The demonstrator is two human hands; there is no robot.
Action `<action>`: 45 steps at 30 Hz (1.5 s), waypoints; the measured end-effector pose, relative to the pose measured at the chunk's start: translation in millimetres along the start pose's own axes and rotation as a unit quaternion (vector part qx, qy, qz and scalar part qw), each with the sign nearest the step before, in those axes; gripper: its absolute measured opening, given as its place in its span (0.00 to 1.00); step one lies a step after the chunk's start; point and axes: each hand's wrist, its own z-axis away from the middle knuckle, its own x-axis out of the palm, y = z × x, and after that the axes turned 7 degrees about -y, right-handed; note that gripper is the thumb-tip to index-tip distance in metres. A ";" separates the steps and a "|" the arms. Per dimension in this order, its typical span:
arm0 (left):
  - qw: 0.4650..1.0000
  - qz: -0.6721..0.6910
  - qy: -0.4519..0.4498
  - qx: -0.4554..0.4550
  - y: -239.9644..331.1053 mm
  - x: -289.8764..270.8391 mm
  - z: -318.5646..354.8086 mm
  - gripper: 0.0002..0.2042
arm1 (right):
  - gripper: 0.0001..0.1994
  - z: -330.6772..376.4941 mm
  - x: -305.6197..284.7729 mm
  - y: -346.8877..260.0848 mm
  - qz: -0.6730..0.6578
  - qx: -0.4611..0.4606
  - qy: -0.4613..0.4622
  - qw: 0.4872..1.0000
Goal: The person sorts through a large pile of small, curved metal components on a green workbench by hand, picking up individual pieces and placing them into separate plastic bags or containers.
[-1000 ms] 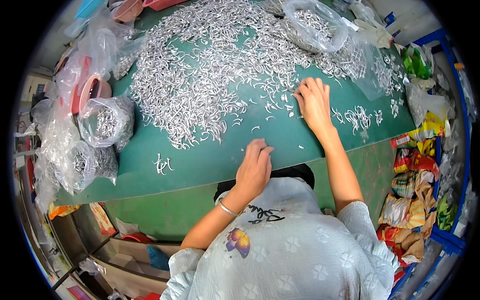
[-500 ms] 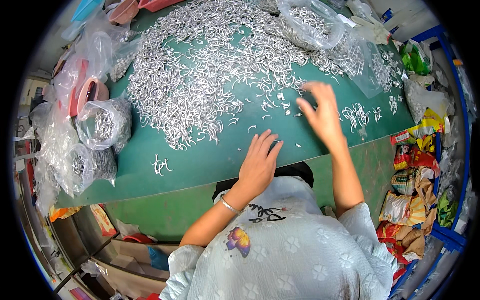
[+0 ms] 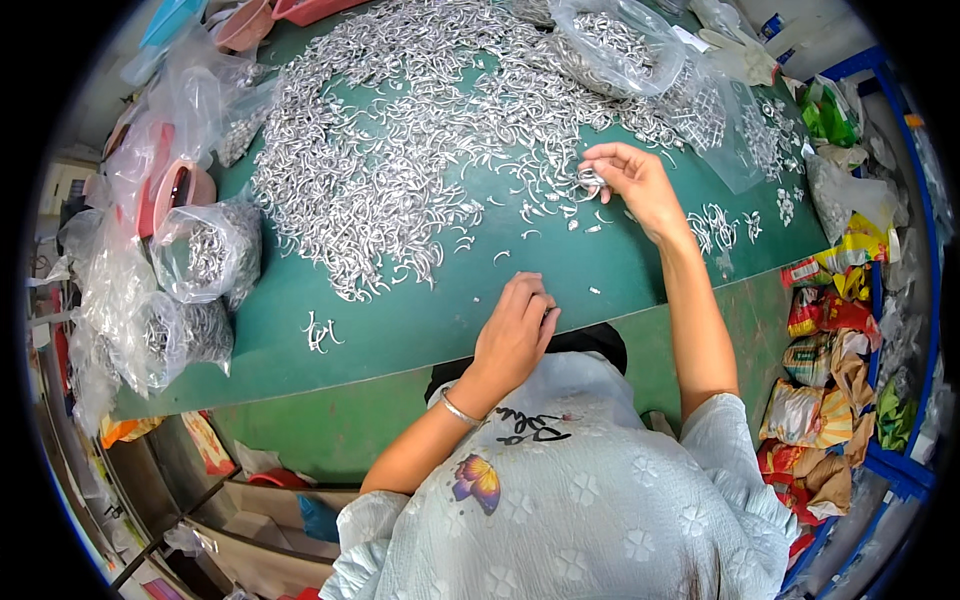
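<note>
A big heap of small curved silver metal pieces (image 3: 420, 130) covers the far part of a green table (image 3: 400, 330). My right hand (image 3: 635, 185) hovers at the heap's near right edge, its fingertips pinched on a small bunch of metal pieces (image 3: 590, 180). My left hand (image 3: 515, 330) rests near the table's front edge, fingers curled loosely; whether it holds a piece is hidden. A few loose pieces (image 3: 545, 215) lie scattered between the two hands.
Clear bags of metal pieces (image 3: 205, 250) stand at the left, another bag (image 3: 610, 40) at the back right. A small cluster of pieces (image 3: 320, 330) lies near the front left. Pink bowls (image 3: 245, 20) sit at the back. Crumpled wrappers (image 3: 830, 370) pile up at the right.
My right hand has lifted off the table and moved toward the heap, now pinching some pieces. My left hand has curled its fingers in.
</note>
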 end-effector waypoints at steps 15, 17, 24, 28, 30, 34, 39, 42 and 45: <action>0.999 -0.025 -0.013 -0.018 2.2 1.3 -6.0 0.13 | 0.13 17.8 20.2 1.6 0.528 -0.125 0.140 0.829; 0.999 -0.028 -0.011 -0.019 2.5 3.3 -10.0 0.13 | 0.13 18.4 19.1 14.2 0.521 -0.099 0.117 0.840; 1.000 -0.005 0.011 -0.015 2.0 4.3 -9.5 0.22 | 0.05 28.2 10.0 4.7 0.328 -0.057 0.131 0.934; 1.000 0.018 0.012 -0.023 4.7 0.4 -7.8 0.26 | 0.03 26.0 1.3 9.6 0.431 -0.107 0.123 0.888; 0.997 0.053 0.001 -0.051 7.6 -4.1 -7.7 0.27 | 0.02 28.5 0.7 5.0 0.475 -0.131 0.153 0.856; 0.999 -0.019 -0.021 -0.035 1.4 -7.3 1.5 0.29 | 0.02 35.4 -1.4 -0.7 0.508 -0.089 0.139 0.845; 0.998 0.028 0.026 -0.050 1.0 -2.9 4.0 0.31 | 0.02 55.7 24.9 -9.9 0.344 -0.084 0.086 0.931; 0.996 0.045 0.066 -0.042 6.8 -1.4 -1.4 0.32 | 0.03 72.0 53.5 -2.0 0.355 -0.088 -0.028 0.930; 0.999 -0.011 0.021 -0.028 6.4 -2.6 -9.3 0.31 | 0.04 75.3 60.4 0.8 0.407 -0.111 -0.075 0.904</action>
